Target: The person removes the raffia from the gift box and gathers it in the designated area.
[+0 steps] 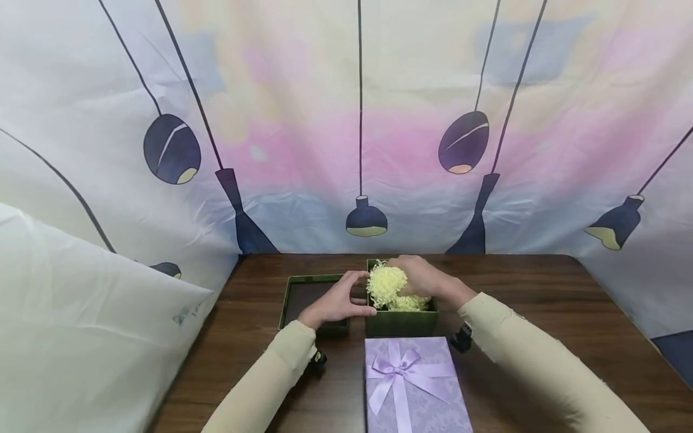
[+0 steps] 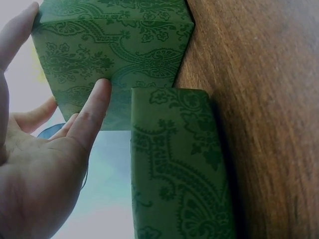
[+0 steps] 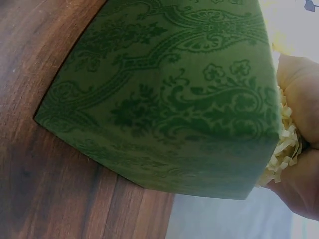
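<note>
A green patterned box (image 1: 402, 323) stands upright on the table with pale yellow shredded paper (image 1: 386, 285) in it, one clump rising above the rim. My right hand (image 1: 418, 276) reaches into the box from the right and grips some of the shreds; its fingertips are hidden. At the box's left side is my left hand (image 1: 341, 299), thumb and fingers spread. In the left wrist view, fingers (image 2: 92, 112) touch the box's patterned wall. Beside that hand lies a shallow green lid (image 1: 300, 300), its dark inside facing up.
In front of the green box lies a purple gift box (image 1: 422, 400) with a ribbon bow. The wooden table (image 1: 520, 288) reaches back to a printed cloth (image 1: 303, 138) with hanging lamps on it. White cloth (image 1: 81, 337) hangs along the left side.
</note>
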Available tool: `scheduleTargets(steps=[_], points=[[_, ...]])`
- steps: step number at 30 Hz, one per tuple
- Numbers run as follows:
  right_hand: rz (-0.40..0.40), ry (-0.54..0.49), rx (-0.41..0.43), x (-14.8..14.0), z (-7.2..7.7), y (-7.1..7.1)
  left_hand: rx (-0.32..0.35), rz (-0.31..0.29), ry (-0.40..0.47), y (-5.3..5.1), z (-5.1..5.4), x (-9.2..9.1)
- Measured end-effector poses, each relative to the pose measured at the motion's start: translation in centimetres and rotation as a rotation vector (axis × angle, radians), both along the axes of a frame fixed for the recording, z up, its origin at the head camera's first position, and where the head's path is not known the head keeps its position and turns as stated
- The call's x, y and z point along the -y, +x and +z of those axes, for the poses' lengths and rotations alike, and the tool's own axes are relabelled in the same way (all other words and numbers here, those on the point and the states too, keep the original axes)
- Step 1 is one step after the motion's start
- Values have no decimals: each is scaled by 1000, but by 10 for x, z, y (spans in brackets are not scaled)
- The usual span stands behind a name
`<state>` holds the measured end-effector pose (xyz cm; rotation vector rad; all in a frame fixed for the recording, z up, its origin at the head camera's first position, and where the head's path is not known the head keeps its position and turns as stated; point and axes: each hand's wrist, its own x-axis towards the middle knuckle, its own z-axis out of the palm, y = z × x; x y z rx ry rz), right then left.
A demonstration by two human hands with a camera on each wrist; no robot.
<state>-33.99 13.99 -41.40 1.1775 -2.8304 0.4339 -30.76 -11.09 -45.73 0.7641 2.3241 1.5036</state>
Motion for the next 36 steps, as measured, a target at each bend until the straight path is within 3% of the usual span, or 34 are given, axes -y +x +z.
scheduleTargets(steps=[13, 22, 36], points=[[-52, -80, 7, 2, 14, 1, -17, 1, 18, -2, 7, 3], [-44, -105, 5, -1, 12, 3, -3, -6, 36, -1, 1, 5], [-89, -159, 6, -12, 19, 0, -10, -10, 12, -1, 1, 0]])
